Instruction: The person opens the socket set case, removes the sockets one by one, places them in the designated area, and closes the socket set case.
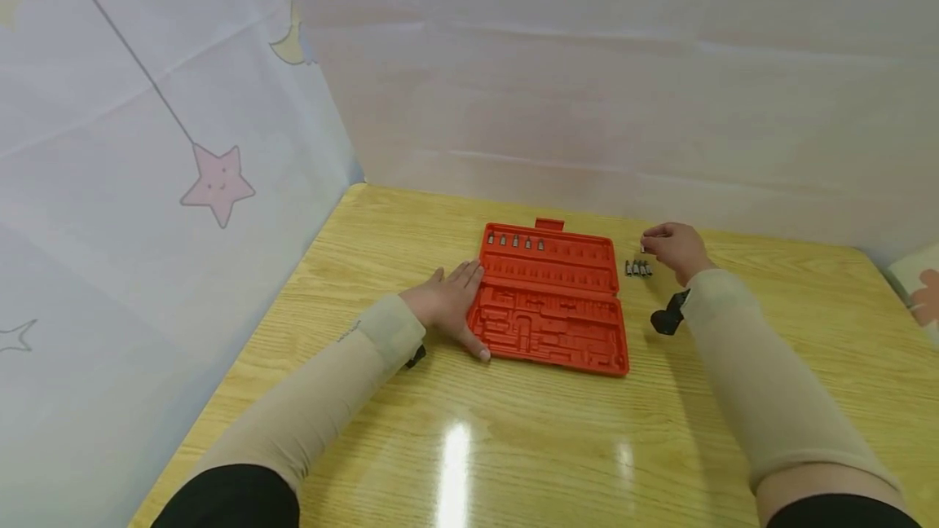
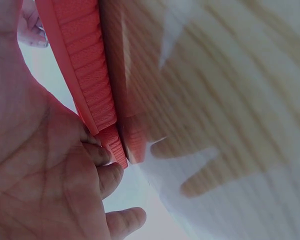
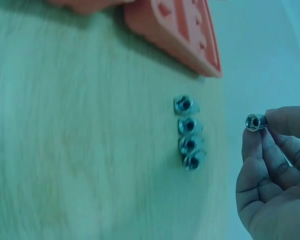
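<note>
The left hand [image 1: 451, 302], grip spread, touches the left edge of the red case [image 1: 550, 290]; the right hand [image 1: 676, 251], reaching far right, pinches a metal socket [image 3: 255, 122].

On the surface [image 1: 550, 430] lies the case [image 1: 544, 293] — five pieces [image 1: 516, 240] in its rear row, leftward — with four sockets [image 1: 637, 268] just beyond its right side.
</note>
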Demonstrator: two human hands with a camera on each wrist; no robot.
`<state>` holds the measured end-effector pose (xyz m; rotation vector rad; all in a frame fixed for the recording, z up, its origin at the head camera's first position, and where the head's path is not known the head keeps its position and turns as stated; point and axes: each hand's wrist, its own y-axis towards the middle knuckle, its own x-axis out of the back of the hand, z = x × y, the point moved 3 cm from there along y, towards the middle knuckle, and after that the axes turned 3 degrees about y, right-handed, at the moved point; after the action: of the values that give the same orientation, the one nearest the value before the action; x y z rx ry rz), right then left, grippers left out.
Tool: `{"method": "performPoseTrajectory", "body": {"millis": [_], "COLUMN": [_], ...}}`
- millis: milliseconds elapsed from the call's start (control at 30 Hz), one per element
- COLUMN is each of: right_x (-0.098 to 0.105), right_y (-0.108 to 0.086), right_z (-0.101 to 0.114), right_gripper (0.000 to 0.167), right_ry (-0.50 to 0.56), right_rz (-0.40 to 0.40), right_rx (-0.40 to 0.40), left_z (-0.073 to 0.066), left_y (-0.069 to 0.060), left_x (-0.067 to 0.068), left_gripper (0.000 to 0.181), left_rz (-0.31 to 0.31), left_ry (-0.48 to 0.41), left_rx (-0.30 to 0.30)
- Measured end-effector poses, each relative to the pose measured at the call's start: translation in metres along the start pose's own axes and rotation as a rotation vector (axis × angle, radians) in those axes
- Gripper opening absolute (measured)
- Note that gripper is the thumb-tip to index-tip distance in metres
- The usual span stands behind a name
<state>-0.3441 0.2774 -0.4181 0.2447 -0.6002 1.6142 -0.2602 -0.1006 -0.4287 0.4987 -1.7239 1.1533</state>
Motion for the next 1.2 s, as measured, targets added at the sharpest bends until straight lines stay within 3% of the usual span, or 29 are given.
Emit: {"method": "performPoseTrajectory", "body": {"millis": [467, 833, 1200], "right_x": [0.013, 0.009, 0.004], "right_y": [-0.007, -0.003, -0.006], "right_z": [-0.025, -0.035, -0.032], "right_gripper": [0.047, 0.044, 0.044], "right_ry": [-0.075, -0.181, -0.235], "right_rz": [0.009, 0.007, -0.005], "right_rx": [-0.065, -0.081, -0.076], "left_z": [0.002, 0.001, 0.002], "left_y": [0.004, 0.003, 0.004], "left_x": [-0.001, -0.002, -0.002], "left_gripper": [0.148, 0.146, 0.147], "left_rz": [0.005, 0.01, 0.005], "left_ry": [0.01, -0.006, -0.01], "left_rx": [-0.003, -0.009, -0.012]}}
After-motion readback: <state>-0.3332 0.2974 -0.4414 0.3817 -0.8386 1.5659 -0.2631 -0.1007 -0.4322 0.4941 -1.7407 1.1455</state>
